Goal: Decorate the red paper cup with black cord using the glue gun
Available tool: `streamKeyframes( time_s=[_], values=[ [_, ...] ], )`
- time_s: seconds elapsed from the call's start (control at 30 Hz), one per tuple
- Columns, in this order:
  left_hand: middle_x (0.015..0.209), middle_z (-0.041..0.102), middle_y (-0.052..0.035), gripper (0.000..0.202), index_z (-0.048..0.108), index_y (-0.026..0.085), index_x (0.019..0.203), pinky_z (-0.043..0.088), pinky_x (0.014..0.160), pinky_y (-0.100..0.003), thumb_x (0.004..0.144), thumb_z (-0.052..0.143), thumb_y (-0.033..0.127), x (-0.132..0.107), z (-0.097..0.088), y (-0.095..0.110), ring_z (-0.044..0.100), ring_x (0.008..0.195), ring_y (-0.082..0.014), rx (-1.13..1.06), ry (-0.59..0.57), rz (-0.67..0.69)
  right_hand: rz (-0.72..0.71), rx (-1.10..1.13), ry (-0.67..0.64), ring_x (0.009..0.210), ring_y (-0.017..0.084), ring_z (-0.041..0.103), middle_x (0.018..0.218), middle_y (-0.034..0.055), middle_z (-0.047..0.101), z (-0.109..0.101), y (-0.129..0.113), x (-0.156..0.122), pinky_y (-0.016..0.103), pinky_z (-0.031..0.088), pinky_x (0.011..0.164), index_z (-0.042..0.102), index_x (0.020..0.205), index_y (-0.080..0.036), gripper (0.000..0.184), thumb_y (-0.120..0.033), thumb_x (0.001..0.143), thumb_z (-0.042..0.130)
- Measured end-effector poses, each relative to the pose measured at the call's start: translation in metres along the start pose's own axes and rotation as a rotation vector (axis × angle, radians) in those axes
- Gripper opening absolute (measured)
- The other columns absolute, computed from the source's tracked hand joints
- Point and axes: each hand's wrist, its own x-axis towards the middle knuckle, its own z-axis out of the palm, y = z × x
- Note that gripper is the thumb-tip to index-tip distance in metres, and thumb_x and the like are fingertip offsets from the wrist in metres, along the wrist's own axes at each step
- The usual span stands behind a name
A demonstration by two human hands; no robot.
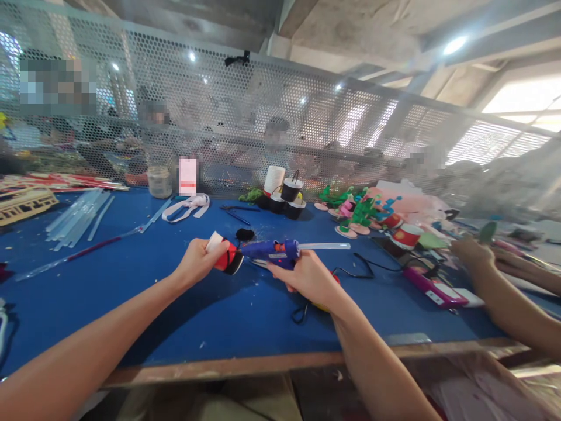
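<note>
Tilted in my left hand (199,261) is a small paper cup (224,257), white at one end with red and black bands. My fingers close around its white end. My right hand (307,273) grips a blue hot glue gun (276,250) with a clear glue stick (326,246) sticking out of its back. The gun's nozzle points left at the cup's dark end, at or very near its surface; contact is unclear. Beneath the gun the metal tips of a tool (259,264) show, partly hidden by my right hand. A black tuft (244,234) lies just behind the cup.
Glue sticks (76,219) and a white ribbon (186,206) lie left on the blue table (144,316). Small black buckets (291,190) stand at the back. Green figures (362,210) and a purple glue gun (433,289) are right, near a co-worker's hand (475,257). A mesh screen (245,128) rises behind.
</note>
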Motion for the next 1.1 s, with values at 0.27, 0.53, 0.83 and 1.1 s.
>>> streamKeyframes(
  time_s=[0.27,0.53,0.83,1.1],
  values=[
    [0.043,0.035,0.0057,0.033,0.044,0.015,0.048,0.024,0.041,-0.019,0.063,0.052,0.043,0.0035,0.0016,-0.0058,0.031,0.042,-0.0063,0.005,0.026,-0.078,-0.074,-0.072,-0.007,0.039,0.011,0.045,0.038,-0.0048,0.043,0.0049,-0.0069,-0.003,0.022,0.036,0.041,0.051,0.057,-0.019,0.016,-0.026,0.07,0.051],
    [0.042,0.033,0.0062,0.034,0.041,0.016,0.047,0.02,0.041,-0.02,0.064,0.05,0.045,0.0045,0.0018,-0.0077,0.028,0.041,-0.0062,0.034,0.049,-0.093,-0.119,-0.121,-0.003,0.045,0.013,0.048,0.038,-0.0045,0.041,0.0061,-0.0048,-0.0032,0.023,0.036,0.045,0.049,0.056,-0.019,0.017,-0.026,0.071,0.05],
    [0.04,0.03,0.0067,0.036,0.035,0.017,0.044,0.016,0.041,-0.021,0.064,0.05,0.044,0.0053,0.0021,-0.0042,0.025,0.041,-0.0057,0.07,0.077,-0.099,-0.126,-0.131,-0.019,0.047,0.014,0.05,0.039,-0.004,0.044,0.0067,-0.005,-0.0041,0.023,0.037,0.045,0.049,0.056,-0.02,0.016,-0.024,0.07,0.05],
    [0.039,0.029,0.0069,0.036,0.035,0.018,0.042,0.014,0.039,-0.021,0.063,0.051,0.043,0.0044,0.0014,-0.0043,0.024,0.039,-0.0053,0.051,0.091,-0.095,-0.11,-0.135,-0.035,0.043,0.013,0.048,0.039,-0.0041,0.043,0.0071,-0.003,-0.0044,0.023,0.035,0.043,0.049,0.055,-0.019,0.017,-0.026,0.07,0.051]
  ],
)
